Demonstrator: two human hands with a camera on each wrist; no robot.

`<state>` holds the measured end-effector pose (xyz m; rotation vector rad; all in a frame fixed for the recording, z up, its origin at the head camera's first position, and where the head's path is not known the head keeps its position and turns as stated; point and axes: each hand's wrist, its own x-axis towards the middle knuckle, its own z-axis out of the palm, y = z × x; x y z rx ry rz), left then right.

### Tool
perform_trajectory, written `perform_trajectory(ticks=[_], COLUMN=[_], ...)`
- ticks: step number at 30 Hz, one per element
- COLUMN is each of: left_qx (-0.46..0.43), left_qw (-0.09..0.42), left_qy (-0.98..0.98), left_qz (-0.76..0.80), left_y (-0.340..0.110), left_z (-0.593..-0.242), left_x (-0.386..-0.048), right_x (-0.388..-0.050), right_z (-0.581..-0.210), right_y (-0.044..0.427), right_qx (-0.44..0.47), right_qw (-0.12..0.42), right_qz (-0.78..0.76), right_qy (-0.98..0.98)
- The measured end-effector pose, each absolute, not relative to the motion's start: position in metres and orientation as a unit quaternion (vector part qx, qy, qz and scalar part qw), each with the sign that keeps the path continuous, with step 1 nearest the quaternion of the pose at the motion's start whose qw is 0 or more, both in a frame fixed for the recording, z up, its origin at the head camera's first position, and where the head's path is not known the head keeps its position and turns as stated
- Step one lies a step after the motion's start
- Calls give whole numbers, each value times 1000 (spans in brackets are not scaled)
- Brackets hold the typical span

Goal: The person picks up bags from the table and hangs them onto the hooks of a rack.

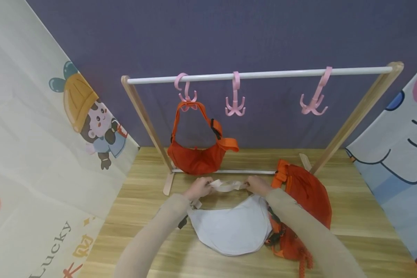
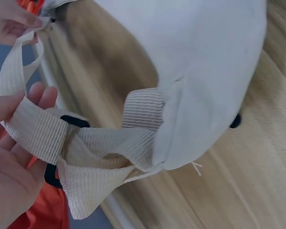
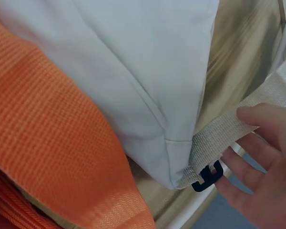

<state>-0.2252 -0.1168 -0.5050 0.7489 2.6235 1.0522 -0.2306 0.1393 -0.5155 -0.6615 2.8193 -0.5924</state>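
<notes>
Wood-grain tabletop (image 1: 135, 235), dark backdrop (image 1: 264, 34). White bag (image 1: 229, 231): on tabletop, in front of rack (image 1: 281, 73). Strap (image 2: 38, 129): raised btwn hands; L hand (image 1: 199, 188) pinches it, thumb vs. fingers; R hand (image 1: 258, 185) likewise. Adj. R: orange bag (image 1: 309, 189). Behind: 2nd orange bag (image 1: 196, 160), on pink hook (image 1: 186, 92). Risk: strap could slip (weak pinch) or jam (folds at L buckle (image 2: 75, 121)). L-wrist view resolves folds, R-wrist view R buckle (image 3: 209, 176); head view neither.
</notes>
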Motion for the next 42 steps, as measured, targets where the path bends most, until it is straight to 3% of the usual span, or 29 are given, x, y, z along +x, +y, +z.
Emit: perform_trajectory(ticks=[4, 17, 27, 34, 42], left_qx=[254, 329, 327, 334, 323], left_qw=[158, 162, 170, 172, 140], left_qy=[866, 843, 835, 844, 859], left_qz=[400, 394, 408, 383, 371], left_y=[-116, -111, -107, -106, -109], left_z=[-495, -473, -460, -449, -437], left_x=[-223, -222, -219, -219, -217], right_x=[-231, -229, -230, -228, -224], right_z=[-514, -497, -496, -482, -464], right_y=[140, 140, 132, 133, 136], right_qx=[-221, -199, -247, -257, -307], right_qw=[108, 179, 142, 162, 114], right_qz=[-207, -301, -349, -372, -378], right_qy=[947, 915, 893, 877, 866])
